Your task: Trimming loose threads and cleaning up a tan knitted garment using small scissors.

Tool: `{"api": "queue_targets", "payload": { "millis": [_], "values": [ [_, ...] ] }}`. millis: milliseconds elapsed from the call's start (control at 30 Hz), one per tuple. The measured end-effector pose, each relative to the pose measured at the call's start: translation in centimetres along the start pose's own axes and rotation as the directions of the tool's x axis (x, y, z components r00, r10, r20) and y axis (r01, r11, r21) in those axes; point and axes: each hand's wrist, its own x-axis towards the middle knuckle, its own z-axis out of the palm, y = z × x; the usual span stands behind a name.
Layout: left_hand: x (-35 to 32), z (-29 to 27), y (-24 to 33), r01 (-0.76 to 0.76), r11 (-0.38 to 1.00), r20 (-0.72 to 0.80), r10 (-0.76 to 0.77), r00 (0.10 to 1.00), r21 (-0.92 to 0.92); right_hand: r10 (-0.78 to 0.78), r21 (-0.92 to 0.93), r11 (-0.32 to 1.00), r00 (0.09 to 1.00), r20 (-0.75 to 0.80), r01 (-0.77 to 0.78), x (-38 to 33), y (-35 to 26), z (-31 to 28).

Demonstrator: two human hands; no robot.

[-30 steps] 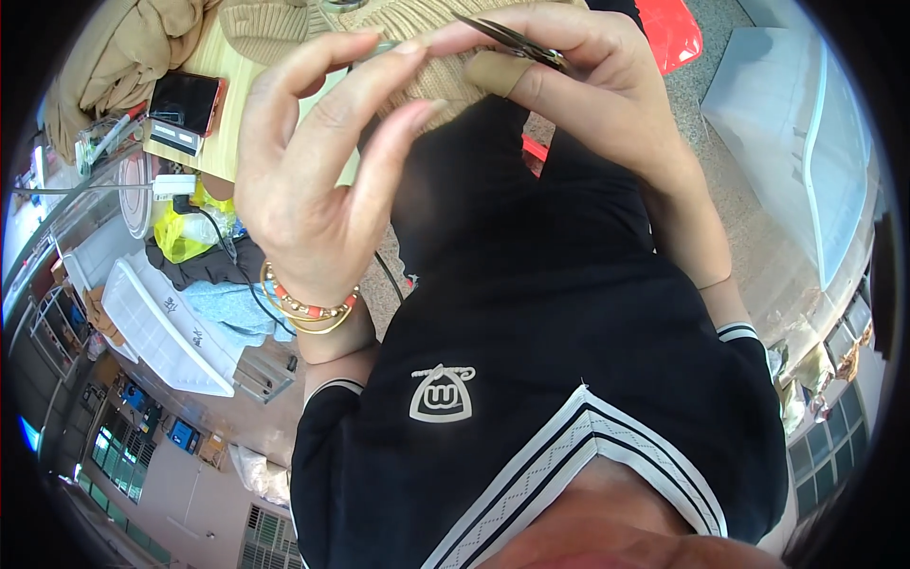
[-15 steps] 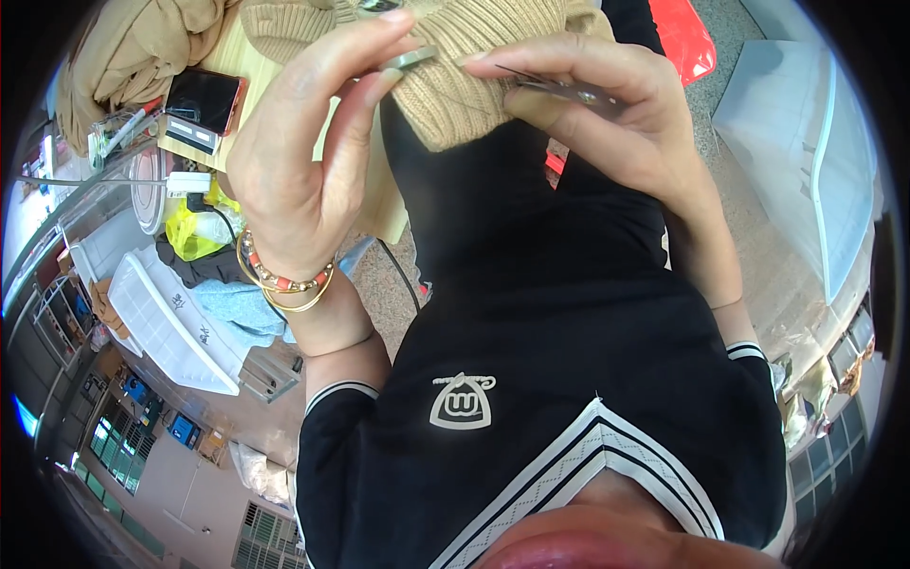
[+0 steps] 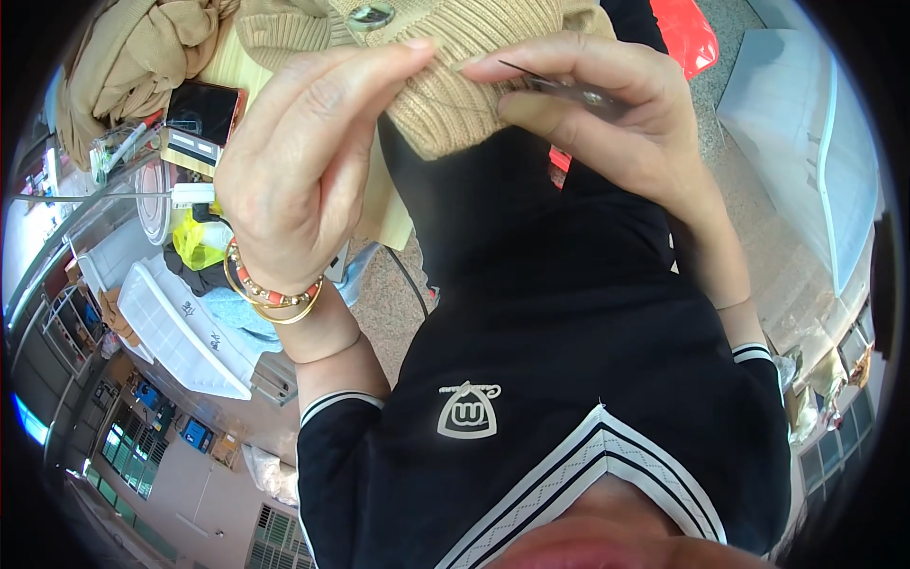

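A beige ribbed knit garment (image 3: 455, 114) hangs over the table edge toward my lap. A shiny round button (image 3: 371, 17) lies on its upper part. My left hand (image 3: 303, 156) is closed in a pinch at the left side of the ribbing; its thumb tip and whatever it pinches are hidden. At the right side of the ribbing, my right hand (image 3: 616, 119) has its index finger and thumb at the knit. Tucked in that hand are small dark thread snips (image 3: 590, 97) with a silver rivet, their thin point sticking out past the fingers.
A wooden table (image 3: 391, 204) holds more beige knitwear (image 3: 142, 57), a dark phone (image 3: 204, 112) and pens. A white charger (image 3: 193, 194) with a cable hangs left. White plastic bins (image 3: 180, 332) stand lower left, a translucent bin (image 3: 787, 142) right. A red stool (image 3: 687, 43) is beyond.
My left fingers have turned and moved slightly right over the knit; the grey-green disc seen between them before is now hidden. More of the shiny button shows. My right hand stays nearly in place.
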Motion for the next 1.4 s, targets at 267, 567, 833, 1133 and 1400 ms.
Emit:
{"api": "queue_targets", "payload": {
  "millis": [267,567,833,1133,1400],
  "values": [
    [-0.1,0.5,0.7,0.057,0.998,-0.108,-0.059,0.992,-0.02,-0.073,-0.268,0.962,0.995,-0.074,0.05,0.2,-1.2,0.9],
    [-0.2,0.7,0.4,0.029,0.999,-0.116,-0.027,0.993,0.014,-0.114,-0.388,0.916,0.993,-0.018,0.099,0.4,-1.4,0.4],
    [-0.3,0.8,0.7,0.064,0.998,-0.141,-0.065,0.988,-0.015,0.028,-0.198,0.98,0.999,-0.033,-0.034,1.3,-2.9,0.4],
    [0.2,-1.0,1.5,0.192,0.981,0.058,-0.193,0.98,0.02,-0.318,-0.039,0.948,0.948,-0.029,0.317,3.2,-2.6,1.0],
    [0.5,-0.6,0.7,0.159,0.986,0.041,-0.161,0.986,0.049,-0.618,0.009,0.784,0.783,-0.073,0.62,5.0,1.4,0.6]
  ]
}}
